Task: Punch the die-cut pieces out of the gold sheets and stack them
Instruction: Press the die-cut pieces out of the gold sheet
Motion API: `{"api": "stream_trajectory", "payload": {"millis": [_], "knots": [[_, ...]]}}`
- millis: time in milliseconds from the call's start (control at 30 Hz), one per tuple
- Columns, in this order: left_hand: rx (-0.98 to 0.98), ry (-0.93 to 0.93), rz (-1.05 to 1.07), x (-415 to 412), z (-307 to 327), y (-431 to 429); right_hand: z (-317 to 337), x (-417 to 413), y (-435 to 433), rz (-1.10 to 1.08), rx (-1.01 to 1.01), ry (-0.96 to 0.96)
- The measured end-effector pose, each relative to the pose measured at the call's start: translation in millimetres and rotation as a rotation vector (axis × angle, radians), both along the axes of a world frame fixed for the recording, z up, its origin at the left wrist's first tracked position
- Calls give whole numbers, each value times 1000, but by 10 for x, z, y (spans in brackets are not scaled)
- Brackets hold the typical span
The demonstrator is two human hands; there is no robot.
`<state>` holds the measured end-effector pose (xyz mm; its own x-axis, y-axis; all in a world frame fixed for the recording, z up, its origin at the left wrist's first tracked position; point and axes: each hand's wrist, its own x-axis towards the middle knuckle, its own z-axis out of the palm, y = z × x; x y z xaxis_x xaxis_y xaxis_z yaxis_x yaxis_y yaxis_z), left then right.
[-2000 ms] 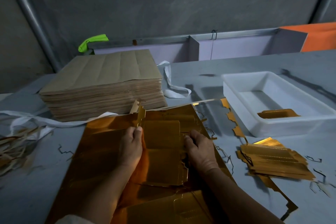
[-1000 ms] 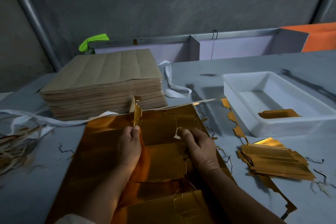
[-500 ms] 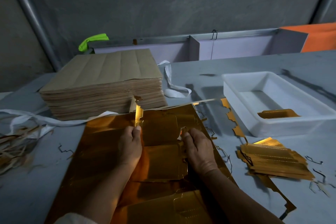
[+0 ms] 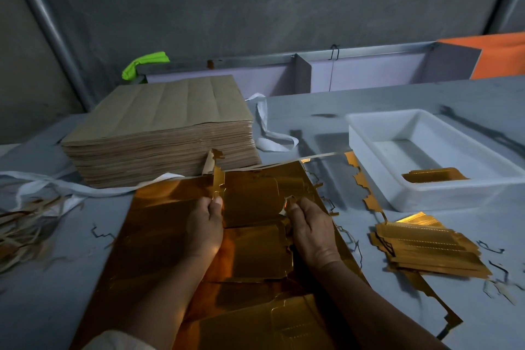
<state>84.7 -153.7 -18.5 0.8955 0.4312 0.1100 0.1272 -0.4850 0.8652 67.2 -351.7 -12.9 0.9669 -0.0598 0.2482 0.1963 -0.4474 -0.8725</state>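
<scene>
Left hand (image 4: 204,224): fingers curled, still pinching the upright gold strip (image 4: 218,182).
Die-cut piece (image 4: 252,207): in the gold sheet (image 4: 167,224) between both hands, long axis running away from the person.
Right hand (image 4: 309,227): thumb and forefinger pinch the piece's right-edge tab (image 4: 285,204), flat two seconds ago, now raised.
Stack (image 4: 426,247): on the table (image 4: 56,293), right of the sheet.

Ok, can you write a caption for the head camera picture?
Left hand and right hand pinch a gold sheet beside stacked pieces.
</scene>
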Motion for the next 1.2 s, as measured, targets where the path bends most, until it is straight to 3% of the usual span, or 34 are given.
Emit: {"api": "stream_trajectory", "payload": {"millis": [500, 733, 1000, 1200], "knots": [[-23, -45, -11, -66, 34, -43, -15, 23, 17, 31, -68, 7], [-84, -67, 4, -68, 48, -22, 2, 28, 2, -21, 4, 27], [-105, -94, 9, -84, 38, -14, -9, 52, -5, -28, -181, 12], [-95, -93, -4, -84, 29, -12, 38, 1, -28, -22, -29, -45]]}}
